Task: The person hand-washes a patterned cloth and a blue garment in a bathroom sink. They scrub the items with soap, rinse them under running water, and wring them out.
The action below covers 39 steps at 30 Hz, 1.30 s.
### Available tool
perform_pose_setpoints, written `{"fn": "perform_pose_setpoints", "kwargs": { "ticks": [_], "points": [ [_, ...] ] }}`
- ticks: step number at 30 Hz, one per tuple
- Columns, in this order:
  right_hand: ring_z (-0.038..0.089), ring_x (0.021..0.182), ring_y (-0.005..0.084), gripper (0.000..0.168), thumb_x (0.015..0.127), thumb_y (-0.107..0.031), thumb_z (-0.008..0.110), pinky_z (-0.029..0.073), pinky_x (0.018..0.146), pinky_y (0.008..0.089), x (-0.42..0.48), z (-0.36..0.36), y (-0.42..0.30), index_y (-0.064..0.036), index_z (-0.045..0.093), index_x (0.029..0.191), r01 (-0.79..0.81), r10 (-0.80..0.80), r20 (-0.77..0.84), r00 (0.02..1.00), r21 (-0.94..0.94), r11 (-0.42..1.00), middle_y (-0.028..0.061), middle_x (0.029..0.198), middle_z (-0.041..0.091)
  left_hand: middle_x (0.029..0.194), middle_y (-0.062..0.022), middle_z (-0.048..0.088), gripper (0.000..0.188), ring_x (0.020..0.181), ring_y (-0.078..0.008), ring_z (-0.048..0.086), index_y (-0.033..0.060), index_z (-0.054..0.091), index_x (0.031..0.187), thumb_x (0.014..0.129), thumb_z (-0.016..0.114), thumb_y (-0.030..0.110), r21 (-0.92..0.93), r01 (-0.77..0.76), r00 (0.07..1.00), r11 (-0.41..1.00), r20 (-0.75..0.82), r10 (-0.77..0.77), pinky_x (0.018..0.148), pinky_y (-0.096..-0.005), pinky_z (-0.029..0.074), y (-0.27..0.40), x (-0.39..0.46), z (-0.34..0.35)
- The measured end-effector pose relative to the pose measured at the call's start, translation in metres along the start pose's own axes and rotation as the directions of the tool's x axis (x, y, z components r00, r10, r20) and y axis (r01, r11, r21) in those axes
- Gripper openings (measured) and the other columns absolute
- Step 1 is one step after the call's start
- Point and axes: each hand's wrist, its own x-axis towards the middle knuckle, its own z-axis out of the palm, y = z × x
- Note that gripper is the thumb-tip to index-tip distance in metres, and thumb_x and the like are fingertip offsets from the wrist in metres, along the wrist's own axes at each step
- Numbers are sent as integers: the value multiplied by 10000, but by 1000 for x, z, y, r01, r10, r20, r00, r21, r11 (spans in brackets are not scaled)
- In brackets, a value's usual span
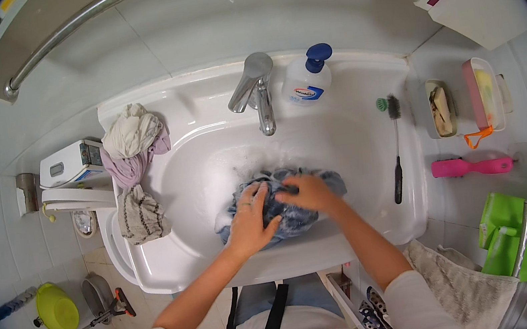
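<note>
A wet, soapy blue cloth garment [290,211] lies bunched in the white washbasin [184,175], against its front side. My left hand [249,220] rests on the left part of the garment, fingers spread, a ring on one finger. To its right, my right hand [309,192] is bent over the cloth, its fingertips against the folds; whether they pinch any fabric is hard to tell. White suds cling to the cloth and the bowl around it. Behind the garment stands a chrome faucet [261,94], with no water seen running from it.
A pump soap bottle [307,80] stands right of the faucet. On the left rim lie a cream cloth [132,130], a mauve cloth [130,165] and a patterned grey cloth [142,217]. A long wire brush [396,146] lies on the right rim; a pink hairbrush [471,166] hangs beyond.
</note>
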Motion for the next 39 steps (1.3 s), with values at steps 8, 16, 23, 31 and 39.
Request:
{"fn": "perform_pose_setpoints", "kwargs": {
  "ticks": [8, 16, 23, 31, 39],
  "points": [
    [379, 984, 329, 484, 671, -454, 587, 336, 755, 467, -7, 59, 13, -113, 516, 1007, -89, -107, -442, 891, -399, 913, 194, 1112, 389, 1108, -165, 431, 368, 980, -327, 403, 124, 528, 1039, 691, 514, 242, 406, 133, 991, 904, -58, -119, 833, -431, 321, -73, 7, 59],
    [514, 822, 320, 503, 639, -378, 624, 395, 668, 414, 67, 49, 48, -50, 499, 999, -224, 129, -266, 955, -368, 903, 182, 860, 542, 718, -173, 580, 267, 661, -332, 553, 46, 570, 846, 724, 451, 252, 379, 310, 935, 872, 45, -352, 576, -447, 418, -120, 72, 79],
    [536, 614, 309, 174, 669, -225, 558, 429, 588, 387, 96, 49, 79, -52, 576, 681, 129, -192, -392, 900, -182, 975, 139, 645, 552, 628, -185, 568, 307, 622, -319, 566, 15, 579, 612, 723, 478, 283, 282, 383, 924, 880, -106, -368, 590, -404, 438, -135, 102, 87],
    [366, 432, 210, 326, 685, -219, 647, 381, 540, 340, 34, -3, 19, -37, 404, 567, 359, -330, -303, 894, 44, 932, 67, 474, 405, 663, -57, 505, 224, 621, -222, 512, 32, 549, 871, 676, 609, 126, -384, 376, 913, 843, -3, -408, 583, -332, 412, -86, 60, 23],
    [378, 1048, 398, 615, 708, -348, 611, 338, 849, 457, -14, 44, 14, -86, 378, 1213, 17, -116, -445, 888, -221, 975, 200, 1130, 415, 1267, -111, 307, 635, 1187, -303, 245, 161, 439, 1169, 576, 660, 205, 432, 190, 979, 881, -19, -202, 892, -525, 238, -40, 11, 38]
  ]
}}
